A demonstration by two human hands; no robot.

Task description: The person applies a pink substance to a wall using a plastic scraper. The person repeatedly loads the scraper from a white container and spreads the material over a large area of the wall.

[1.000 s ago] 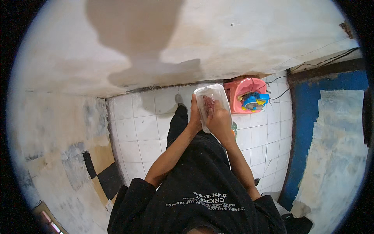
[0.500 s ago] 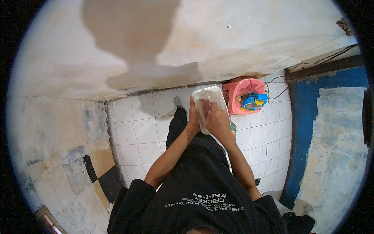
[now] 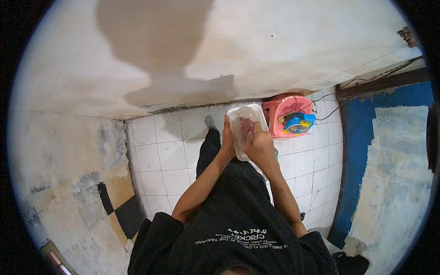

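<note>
A white rectangular plastic tub (image 3: 252, 110) is held in front of my body, tilted so its inside shows. A reddish lump of what looks like raw minced meat (image 3: 246, 125) lies in it. My left hand (image 3: 228, 141) grips the tub's left side, the thumb along the rim and the other fingers hidden beneath. My right hand (image 3: 261, 145) reaches in over the right rim, its curled fingers closed on the meat; the fingertips are partly hidden.
Beyond the tub, a pink plastic stool (image 3: 275, 114) stands against the wall with a small blue and yellow fan (image 3: 298, 123) on it. Black cables (image 3: 331, 112) run from there to the right. White tiles (image 3: 172, 156) cover the floor; a blue-painted panel (image 3: 355, 151) rises at right.
The tub has shifted slightly right and toward me, with my left hand still on it. My right hand has moved a little within it, and more of the meat shows.
</note>
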